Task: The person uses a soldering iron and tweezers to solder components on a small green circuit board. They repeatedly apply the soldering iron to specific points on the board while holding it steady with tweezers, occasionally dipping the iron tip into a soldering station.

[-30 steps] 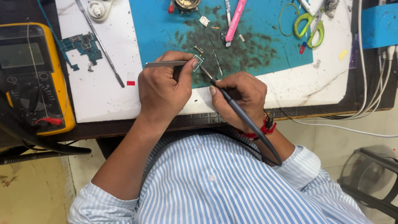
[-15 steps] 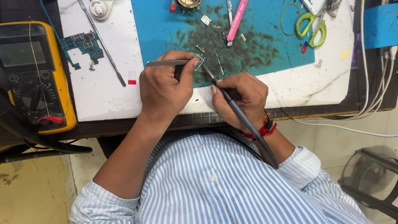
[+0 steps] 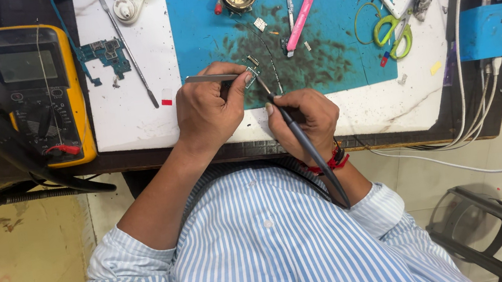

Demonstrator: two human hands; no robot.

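Two hands work over a stained blue rubber mat [image 3: 206, 32] on the desk: left hand [image 3: 208, 108] fingers pinching slim steel tweezers [image 3: 212, 77] on a tiny metal component [image 3: 252, 70], right hand [image 3: 302, 119] fingers gripping a dark pen-shaped soldering iron [image 3: 302, 141].

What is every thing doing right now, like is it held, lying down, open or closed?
left hand: pinching tweezers
tweezers: held, tips closed on a small part
right hand: gripping soldering iron
soldering iron: held, tip at the part
green scissors: lying open
yellow multimeter: screen blank
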